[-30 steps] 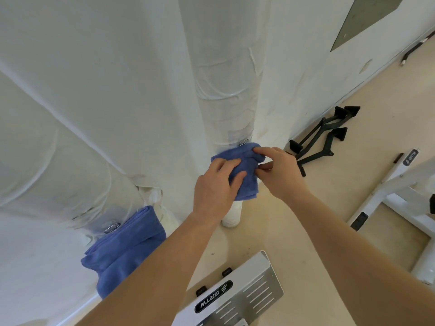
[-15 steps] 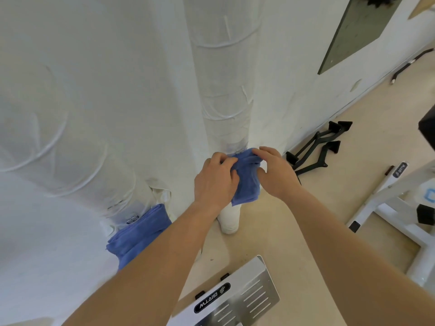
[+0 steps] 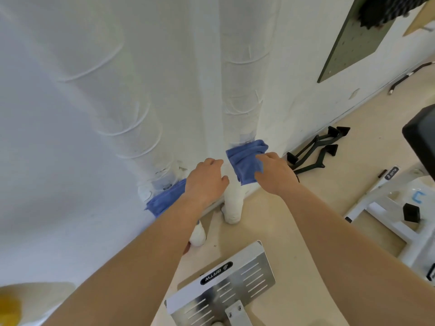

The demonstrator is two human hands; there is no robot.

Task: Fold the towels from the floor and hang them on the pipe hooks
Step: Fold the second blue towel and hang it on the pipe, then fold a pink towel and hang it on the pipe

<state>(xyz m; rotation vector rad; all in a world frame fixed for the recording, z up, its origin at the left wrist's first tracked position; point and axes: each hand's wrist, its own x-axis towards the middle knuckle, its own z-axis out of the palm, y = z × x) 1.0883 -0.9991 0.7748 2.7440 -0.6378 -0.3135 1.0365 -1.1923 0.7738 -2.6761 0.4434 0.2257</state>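
Head view: a folded blue towel point(image 3: 246, 161) hangs against the right-hand wrapped pipe point(image 3: 242, 95), low down near the floor point(image 3: 282, 220). Its hook is hidden behind the cloth. A second blue towel point(image 3: 164, 202) hangs from a small metal hook point(image 3: 167, 185) on the slanted pipe point(image 3: 131, 128) to the left.

The step in hand looks like letting go of the hung towel. To do it well, the fold should be seated fully over the hook, and both hands should draw straight back without dragging a corner, so the layers hang even and nothing slips to the floor.

The left hand point(image 3: 207, 182) is released, its fingers loosely curled around nothing, just beside the towel's left edge with bare pipe between them. The right hand point(image 3: 276, 176) is relaxed too, and its fingertips point(image 3: 259, 157) lie at the towel's right edge. I cannot tell whether they touch it or hover just off it.
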